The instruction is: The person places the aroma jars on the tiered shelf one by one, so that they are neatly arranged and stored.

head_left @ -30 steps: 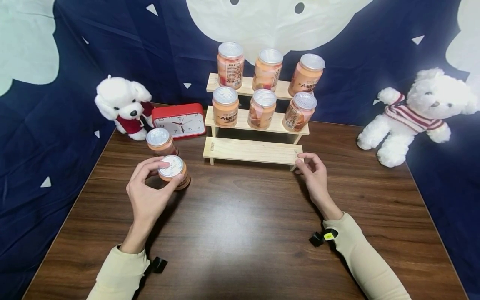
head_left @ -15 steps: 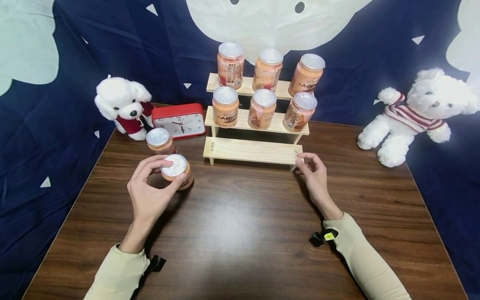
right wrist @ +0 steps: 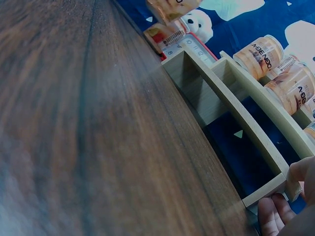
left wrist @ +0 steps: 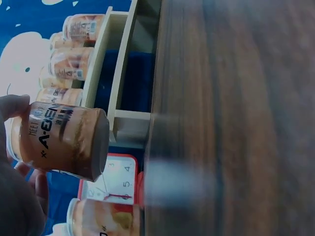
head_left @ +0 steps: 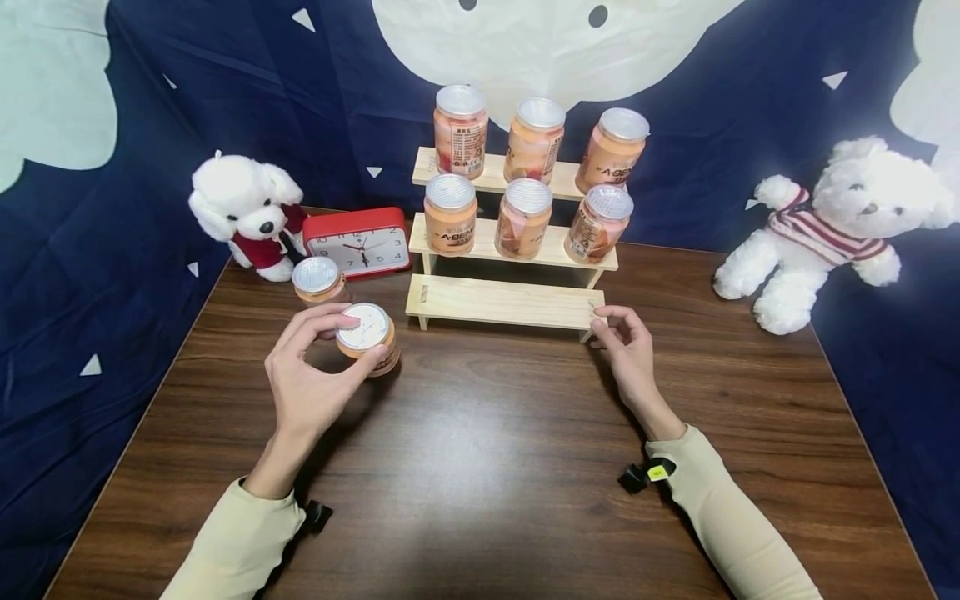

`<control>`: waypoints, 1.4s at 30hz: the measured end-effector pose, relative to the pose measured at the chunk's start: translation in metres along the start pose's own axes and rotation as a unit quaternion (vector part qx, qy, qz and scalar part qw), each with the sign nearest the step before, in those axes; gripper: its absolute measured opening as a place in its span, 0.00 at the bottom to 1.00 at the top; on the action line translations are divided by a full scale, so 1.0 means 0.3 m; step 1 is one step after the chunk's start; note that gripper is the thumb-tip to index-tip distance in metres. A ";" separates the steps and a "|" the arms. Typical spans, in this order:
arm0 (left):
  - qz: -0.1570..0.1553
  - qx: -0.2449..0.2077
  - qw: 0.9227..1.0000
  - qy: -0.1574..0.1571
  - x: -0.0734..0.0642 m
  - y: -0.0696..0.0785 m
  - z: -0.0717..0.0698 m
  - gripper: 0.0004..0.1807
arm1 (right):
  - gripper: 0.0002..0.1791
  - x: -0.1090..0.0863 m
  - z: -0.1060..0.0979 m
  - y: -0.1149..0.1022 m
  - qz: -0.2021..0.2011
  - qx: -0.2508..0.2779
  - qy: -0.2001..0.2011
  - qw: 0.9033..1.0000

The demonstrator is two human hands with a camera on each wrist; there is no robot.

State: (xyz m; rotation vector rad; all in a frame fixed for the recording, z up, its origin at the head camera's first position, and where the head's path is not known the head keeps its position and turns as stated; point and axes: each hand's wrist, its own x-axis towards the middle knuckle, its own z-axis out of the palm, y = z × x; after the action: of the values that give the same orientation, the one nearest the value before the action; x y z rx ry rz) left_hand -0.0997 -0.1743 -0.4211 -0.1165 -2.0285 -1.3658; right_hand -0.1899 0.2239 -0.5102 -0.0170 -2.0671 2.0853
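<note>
My left hand (head_left: 315, 367) grips an orange-labelled jar (head_left: 366, 329) with a silver lid, thumb on one side and fingers on the other. In the left wrist view the jar (left wrist: 61, 137) is raised above the tabletop, its base apart from the wood. Just behind it stands a similar jar (head_left: 318, 279), partly covered by my fingers. At the right, my right hand (head_left: 628, 350) pinches the end of the lowest step of a wooden tiered shelf (head_left: 506, 302). The right wrist view shows thumb and fingers around that end (right wrist: 275, 189). No jar stands on this lowest step.
Three jars (head_left: 525, 218) stand on the middle step and three more (head_left: 536, 140) on the top one. A red alarm clock (head_left: 358, 242) and a white plush dog (head_left: 251, 215) sit left of the shelf. A white teddy bear (head_left: 825, 225) sits at the right on the brown table (head_left: 480, 467).
My left hand has carried the jar to the right and slightly up in the head view, away from the jar behind it. The right hand keeps its place on the shelf.
</note>
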 end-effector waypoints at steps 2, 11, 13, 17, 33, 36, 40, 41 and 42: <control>0.004 -0.006 1.000 0.003 0.003 -0.001 0.011 0.20 | 0.14 0.000 -0.001 0.000 0.000 -0.001 0.001 1.000; 0.012 -0.006 1.000 -0.020 0.008 -0.094 0.046 0.24 | 0.14 0.000 0.000 -0.003 0.002 0.002 0.001 1.000; 0.012 -0.007 0.999 -0.030 0.008 -0.095 0.052 0.23 | 0.14 -0.001 0.000 -0.003 0.001 -0.001 0.000 1.000; 0.016 -0.013 0.999 -0.043 0.010 -0.086 0.069 0.22 | 0.14 0.000 -0.001 -0.002 0.000 -0.005 -0.001 1.000; 0.031 -0.046 0.996 -0.073 0.023 -0.049 0.168 0.21 | 0.14 0.001 -0.001 -0.001 -0.005 -0.002 -0.001 1.000; 0.034 -0.053 0.995 -0.073 0.030 -0.040 0.195 0.21 | 0.14 0.001 -0.002 0.001 -0.005 -0.004 -0.001 1.000; 0.038 -0.060 0.994 -0.080 0.040 -0.029 0.234 0.21 | 0.14 0.002 -0.002 0.003 -0.004 -0.002 -0.001 1.000; 0.037 -0.061 0.994 -0.083 0.042 -0.027 0.245 0.21 | 0.14 0.002 -0.001 0.003 -0.004 -0.001 0.000 1.000; 0.037 -0.062 0.994 -0.086 0.044 -0.025 0.255 0.21 | 0.14 0.002 -0.001 0.003 -0.003 0.000 0.000 1.000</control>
State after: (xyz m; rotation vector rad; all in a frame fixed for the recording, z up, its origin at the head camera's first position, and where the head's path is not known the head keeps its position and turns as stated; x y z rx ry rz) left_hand -0.1499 -0.1165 -0.4359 -0.3732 -2.0555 -1.4787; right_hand -0.1905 0.2242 -0.5109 -0.0111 -2.0633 2.0820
